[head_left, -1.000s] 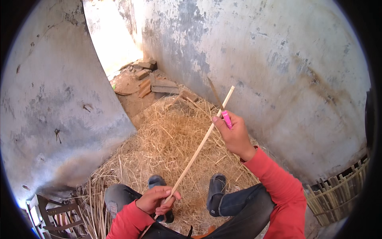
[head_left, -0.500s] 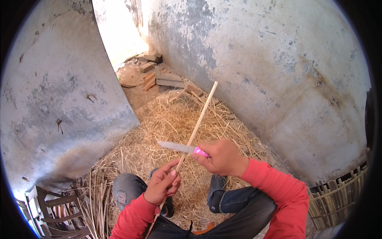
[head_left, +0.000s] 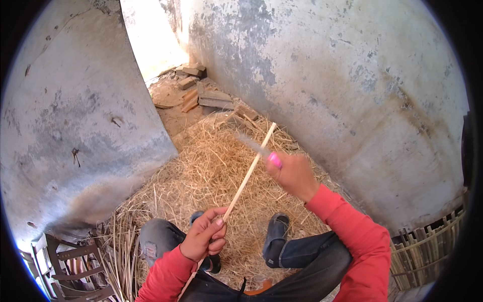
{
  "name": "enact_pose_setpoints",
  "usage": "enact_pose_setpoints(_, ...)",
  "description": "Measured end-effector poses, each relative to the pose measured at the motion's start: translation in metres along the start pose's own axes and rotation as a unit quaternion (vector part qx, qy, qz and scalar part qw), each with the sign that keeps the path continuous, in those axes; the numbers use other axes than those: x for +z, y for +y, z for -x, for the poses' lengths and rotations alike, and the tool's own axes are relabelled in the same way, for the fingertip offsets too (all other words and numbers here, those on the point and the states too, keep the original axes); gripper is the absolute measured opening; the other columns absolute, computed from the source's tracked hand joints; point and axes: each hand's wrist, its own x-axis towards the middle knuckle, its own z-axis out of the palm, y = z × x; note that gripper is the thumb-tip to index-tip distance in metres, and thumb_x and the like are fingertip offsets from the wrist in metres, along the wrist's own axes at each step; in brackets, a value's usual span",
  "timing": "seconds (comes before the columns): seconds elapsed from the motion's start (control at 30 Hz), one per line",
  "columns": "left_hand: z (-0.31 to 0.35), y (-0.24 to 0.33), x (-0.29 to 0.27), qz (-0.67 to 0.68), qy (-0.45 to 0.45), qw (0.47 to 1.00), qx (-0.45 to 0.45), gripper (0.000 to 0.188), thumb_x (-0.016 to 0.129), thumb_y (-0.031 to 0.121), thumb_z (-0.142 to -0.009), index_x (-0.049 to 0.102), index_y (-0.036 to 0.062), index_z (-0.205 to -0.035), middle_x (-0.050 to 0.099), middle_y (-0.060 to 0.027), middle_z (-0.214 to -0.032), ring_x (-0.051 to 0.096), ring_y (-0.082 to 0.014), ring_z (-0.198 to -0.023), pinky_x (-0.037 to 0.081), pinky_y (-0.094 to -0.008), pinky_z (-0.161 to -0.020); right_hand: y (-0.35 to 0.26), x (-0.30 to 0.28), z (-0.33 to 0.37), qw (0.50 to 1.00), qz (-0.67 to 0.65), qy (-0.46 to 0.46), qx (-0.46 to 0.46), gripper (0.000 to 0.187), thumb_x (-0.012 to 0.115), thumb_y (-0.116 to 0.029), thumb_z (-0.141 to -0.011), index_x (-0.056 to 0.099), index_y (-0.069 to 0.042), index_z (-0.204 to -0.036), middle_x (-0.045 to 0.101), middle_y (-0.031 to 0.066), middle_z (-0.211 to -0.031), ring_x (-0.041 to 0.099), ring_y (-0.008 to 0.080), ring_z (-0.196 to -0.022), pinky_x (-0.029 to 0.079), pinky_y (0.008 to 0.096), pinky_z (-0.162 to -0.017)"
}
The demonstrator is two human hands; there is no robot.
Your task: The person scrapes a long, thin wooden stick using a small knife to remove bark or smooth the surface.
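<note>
From where I stand, a seated person in red sleeves works over a floor strewn with pale straw-like shavings (head_left: 201,151). The left hand (head_left: 204,235) has its fingers clamped around a long, pale strip (head_left: 245,180), which slants from the lap up and away to the right. The right hand (head_left: 293,176) has its fingers closed around the pink handle of a knife (head_left: 274,160). Its motion-blurred blade crosses the strip below the far tip; whether it touches, I cannot tell. The step in hand looks like shaving the strip. The next stroke, I judge, calls for a firm left grip and a shallow blade angle, with the edge clear of the left fingers. A slatted basket (head_left: 427,254) stands at right.
</note>
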Motion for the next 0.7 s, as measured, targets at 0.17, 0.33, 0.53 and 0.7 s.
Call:
enact_pose_setpoints(0.17,0.025,-0.001,0.018,-0.023,-0.056,0.998,-0.013,0.032,0.049,0.019,-0.111,0.05,0.0123,-0.143,0.035,0.0011,-0.071,0.025,-0.0058,-0.046,0.02,-0.0229,-0.043,0.119,-0.054,-0.028,0.969,0.02,0.198,0.146,0.054,0.051,-0.042,-0.106,0.059,0.003,-0.077,0.052,0.0236,-0.061,0.048,0.0349,-0.054,0.042,0.0462,-0.056)
enact_pose_setpoints(0.33,0.012,-0.003,0.009,-0.018,-0.04,0.999,0.021,0.034,0.048,0.018,-0.111,0.051,0.0118,-0.144,0.035,0.0001,-0.07,0.027,-0.0063,-0.048,0.022,-0.0247,-0.043,0.106,-0.059,0.001,0.963,-0.006,0.191,0.188,0.055,0.054,-0.042,-0.105,0.055,0.004,-0.074,0.047,0.0229,-0.06,0.042,0.0246,-0.053,0.037,0.0444,-0.054)
enact_pose_setpoints(0.53,0.011,-0.005,0.006,-0.036,-0.028,0.999,0.027,0.037,0.046,0.016,-0.112,0.046,0.0101,-0.148,0.04,0.0003,-0.074,0.032,-0.0069,-0.05,0.028,-0.0231,-0.045,0.0,-0.049,0.008,0.982,-0.139,0.116,0.047,0.041,0.063,-0.04,-0.1,0.069,-0.004,-0.081,0.056,0.016,-0.058,0.064,0.0258,-0.055,0.048,0.04,-0.055)
enact_pose_setpoints(0.7,0.003,-0.008,0.007,-0.071,-0.01,0.997,0.035,0.036,0.046,0.015,-0.111,0.047,0.0103,-0.147,0.041,0.0,-0.075,0.034,-0.0071,-0.051,0.029,-0.0226,-0.046,-0.05,-0.016,0.038,0.991,-0.071,-0.037,-0.105,0.034,0.07,-0.043,-0.094,0.07,-0.014,-0.077,0.064,0.0099,-0.059,0.063,0.0292,-0.049,0.05,0.0422,-0.048)
